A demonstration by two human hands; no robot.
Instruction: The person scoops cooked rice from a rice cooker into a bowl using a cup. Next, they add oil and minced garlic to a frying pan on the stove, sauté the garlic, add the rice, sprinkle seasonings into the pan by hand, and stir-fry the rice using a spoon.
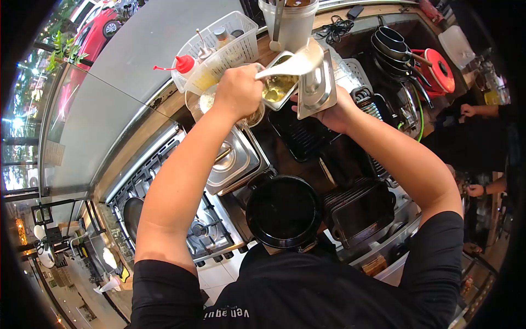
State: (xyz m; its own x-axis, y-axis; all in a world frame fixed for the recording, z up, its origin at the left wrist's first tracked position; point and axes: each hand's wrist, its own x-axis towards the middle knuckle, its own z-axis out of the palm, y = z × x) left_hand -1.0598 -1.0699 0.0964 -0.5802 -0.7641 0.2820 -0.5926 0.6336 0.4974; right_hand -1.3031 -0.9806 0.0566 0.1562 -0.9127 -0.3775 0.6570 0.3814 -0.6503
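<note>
My left hand (238,93) is closed around the handle of a white spoon (293,63), its broad end pointing right and partly smeared by motion. Below it sits a small steel container (272,103) with yellowish-green liquid inside. My right hand (341,112) grips a rectangular steel lid (318,90), tilted up beside the container's right side; some of its fingers are hidden behind the lid. Near my left wrist, a bowl (255,117) is partly covered by the arm.
A white basket (241,27) holds a red-capped squeeze bottle (185,64) and other bottles. Steel lidded pan (233,164), black pan (284,211), grill pan (304,131) and stove (205,227) lie nearer me. Stacked frying pans (389,44) stand right. Another person's hands (468,110) show far right.
</note>
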